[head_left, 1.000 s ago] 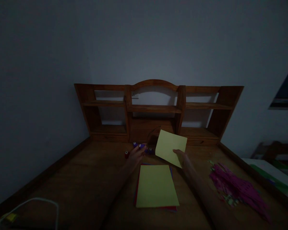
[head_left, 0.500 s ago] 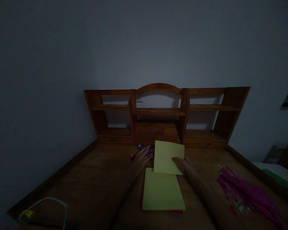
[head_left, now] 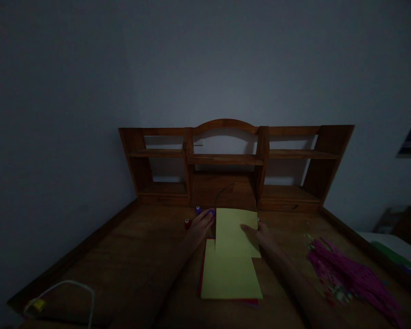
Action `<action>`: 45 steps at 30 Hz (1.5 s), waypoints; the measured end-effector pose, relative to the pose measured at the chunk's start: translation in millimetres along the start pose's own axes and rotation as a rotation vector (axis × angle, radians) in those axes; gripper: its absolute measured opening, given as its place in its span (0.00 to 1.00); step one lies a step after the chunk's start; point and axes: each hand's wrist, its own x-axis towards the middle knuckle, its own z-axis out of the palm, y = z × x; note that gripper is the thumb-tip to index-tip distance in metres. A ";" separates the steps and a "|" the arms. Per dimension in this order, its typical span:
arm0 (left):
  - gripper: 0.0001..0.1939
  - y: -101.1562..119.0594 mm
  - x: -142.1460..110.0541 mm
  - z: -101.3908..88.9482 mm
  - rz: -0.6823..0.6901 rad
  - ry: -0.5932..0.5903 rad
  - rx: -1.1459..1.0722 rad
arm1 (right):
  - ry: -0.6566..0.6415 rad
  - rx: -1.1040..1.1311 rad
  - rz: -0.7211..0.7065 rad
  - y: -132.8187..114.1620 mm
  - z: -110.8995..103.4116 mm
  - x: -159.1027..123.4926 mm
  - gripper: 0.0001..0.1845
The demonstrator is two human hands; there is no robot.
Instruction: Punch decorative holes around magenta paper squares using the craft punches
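A yellow sheet of paper (head_left: 234, 230) stands raised and tilted over a stack of paper (head_left: 230, 281), its lower part overlapping the stack's yellow top sheet. My right hand (head_left: 258, 235) is shut on its right side, thumb on the front face and the other fingers behind. My left hand (head_left: 200, 227) is open beside the sheet's left edge, fingers stretched out. Just past those fingertips lies a purple spool (head_left: 197, 210), partly covered by the hand. A dark red spool (head_left: 187, 223) lies left of the hand. Red and purplish edges show beneath the stack.
A wooden shelf unit (head_left: 226, 159) stands along the back of the wooden desk (head_left: 137, 256), against the wall. Magenta netted fabric (head_left: 352, 274) lies on the right with small colourful bits beside it. A white cord (head_left: 68, 282) and a yellow object (head_left: 39, 305) are at the front left.
The raised yellow sheet has come lower and slightly left with my right hand, now overlapping more of the stack. My left hand has shifted slightly, still beside the sheet.
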 end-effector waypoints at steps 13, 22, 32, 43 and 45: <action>0.16 -0.7 1.1 2.5 -0.037 0.017 -0.201 | 0.020 -0.223 -0.098 2.1 -2.6 4.2 0.27; 0.16 -5.1 3.5 -2.2 -0.021 -0.011 -0.191 | 0.001 -0.337 -0.158 0.7 -6.1 5.0 0.26; 0.16 -5.4 4.2 -1.6 -0.037 0.005 -0.176 | -0.008 -0.330 -0.177 0.8 -4.3 4.2 0.25; 0.15 -6.6 5.8 -3.5 -0.020 0.036 -0.167 | 0.091 -0.169 -0.112 -4.5 4.3 1.2 0.21; 0.12 -5.9 7.3 -7.7 0.011 0.084 -0.227 | 0.198 -0.011 -0.072 -13.7 0.8 -1.6 0.21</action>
